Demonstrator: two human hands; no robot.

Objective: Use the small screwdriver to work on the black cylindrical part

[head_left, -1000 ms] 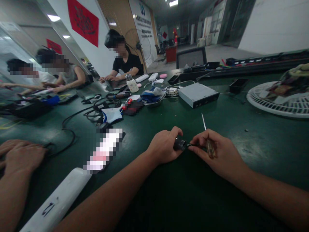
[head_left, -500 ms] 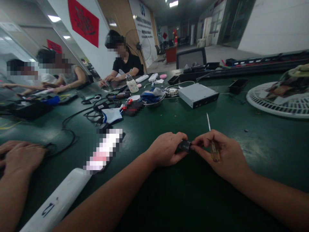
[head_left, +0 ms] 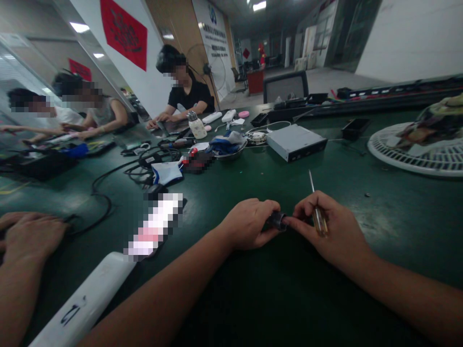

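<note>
black cylinder (head_left: 277, 220): matte black | screwdriver handle (head_left: 320, 223): translucent amber | workbench (head_left: 405, 207): dark green | wall banner (head_left: 123, 26): red, black characters

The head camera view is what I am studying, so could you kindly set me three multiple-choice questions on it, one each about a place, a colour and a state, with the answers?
1. Where does the flat grey metal box lie?
A) On the floor
B) On the green bench top, beyond the hands
C) On a chair

2. What colour is the wall banner?
A) Blue
B) White
C) Red

3. What state is the small black cylindrical part in?
A) Held between both hands
B) Lying alone on the bench
C) Standing on the box

Answers:
1. B, since the box sits on the bench past the hands.
2. C, since the banner shows plainly red.
3. A, since the left hand grips it and the right hand, which also holds a screwdriver, meets its end.
</note>
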